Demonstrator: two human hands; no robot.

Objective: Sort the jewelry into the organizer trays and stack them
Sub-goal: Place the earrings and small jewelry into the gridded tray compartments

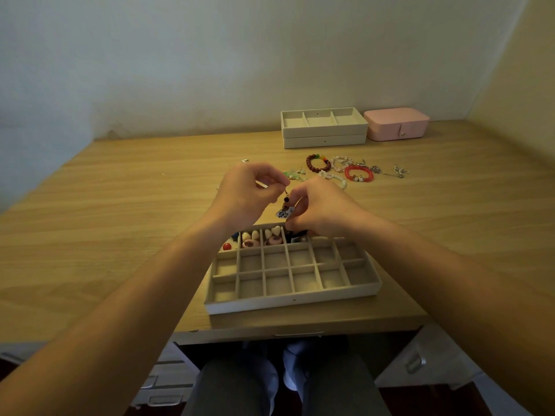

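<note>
Beneath left hand [249, 193] — earring [284, 212] dangling.

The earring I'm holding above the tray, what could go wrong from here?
1. The earring, pinched between the left hand and the right hand, hangs near the already filled back compartments of the tray; if it slips, it may land among the wrong pieces.
2. The tray sits close to the front edge of the desk; a forearm nudge might push it off.

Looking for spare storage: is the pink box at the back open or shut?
Shut. The pink box has its lid down, and its snap tab lies over the front.
</note>
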